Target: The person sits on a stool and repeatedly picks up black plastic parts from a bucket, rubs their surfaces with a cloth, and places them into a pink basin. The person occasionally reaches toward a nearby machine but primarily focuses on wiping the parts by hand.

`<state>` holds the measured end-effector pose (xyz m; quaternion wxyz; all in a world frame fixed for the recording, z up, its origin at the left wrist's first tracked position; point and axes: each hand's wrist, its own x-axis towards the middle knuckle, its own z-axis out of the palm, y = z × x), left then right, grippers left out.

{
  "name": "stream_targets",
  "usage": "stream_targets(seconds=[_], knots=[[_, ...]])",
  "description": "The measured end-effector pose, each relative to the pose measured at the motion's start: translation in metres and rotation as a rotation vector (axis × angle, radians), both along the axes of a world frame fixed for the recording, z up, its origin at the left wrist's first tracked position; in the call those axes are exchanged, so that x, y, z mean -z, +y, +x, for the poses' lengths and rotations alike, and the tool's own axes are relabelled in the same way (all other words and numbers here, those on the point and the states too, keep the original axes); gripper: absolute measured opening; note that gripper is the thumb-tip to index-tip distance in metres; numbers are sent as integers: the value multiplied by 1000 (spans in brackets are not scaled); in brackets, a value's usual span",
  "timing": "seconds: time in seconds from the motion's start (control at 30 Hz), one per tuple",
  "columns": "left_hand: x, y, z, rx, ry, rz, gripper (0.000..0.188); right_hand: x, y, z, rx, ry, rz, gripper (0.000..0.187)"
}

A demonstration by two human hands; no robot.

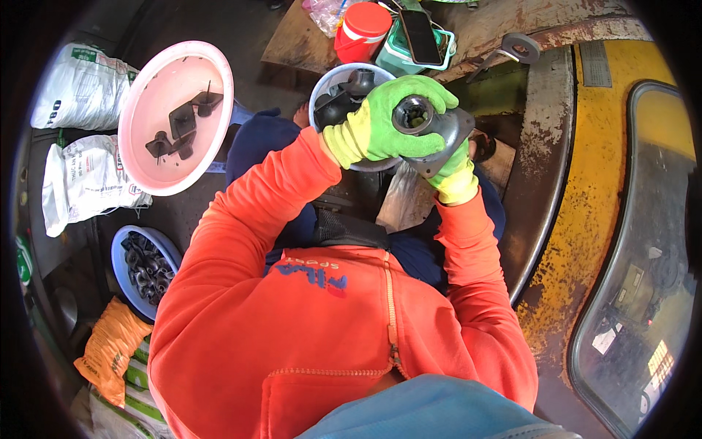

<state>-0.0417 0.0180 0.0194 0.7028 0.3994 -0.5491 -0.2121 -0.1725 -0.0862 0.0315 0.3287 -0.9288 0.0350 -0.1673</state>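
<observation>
Both my hands wear green and yellow gloves and are closed around a dark grey, boot-shaped rubber part (447, 140) with a round hollow neck and a flat flange with small holes. My left hand (382, 121) wraps around the neck, its opening facing up. Beneath the flange, my right hand (455, 174) grips from the right side, its fingers mostly hidden by the part. Just below and behind the hands is a pale blue basin (319, 86) holding larger black parts (338, 106), partly covered by my left glove.
To the left, a pink basin (155, 91) carries several dark flanged pieces (183, 121). A blue basin (167, 247) full of small dark parts, white sacks (84, 88) and an orange bag (113, 347) lie further left. Ahead are a red jug (362, 33), a phone (420, 36) and a tape roll (521, 48). Rusty yellow machinery (585, 212) stands right.
</observation>
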Motion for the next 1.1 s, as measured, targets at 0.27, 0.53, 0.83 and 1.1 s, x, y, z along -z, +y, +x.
stream_targets(seconds=[0.27,0.53,0.83,1.1], knots=[[1,-1,7,137,-41,0,40,3,-5,-11,-99,10,126,53],[0,-2,8,265,50,66,38,12,-11,-18,-125,55,263,54],[-3,-3,15,534,58,64,36,18,1,-28,-84,89,773,57],[-6,-6,7,74,-182,-98,45,0,7,-8,81,-118,-267,42]])
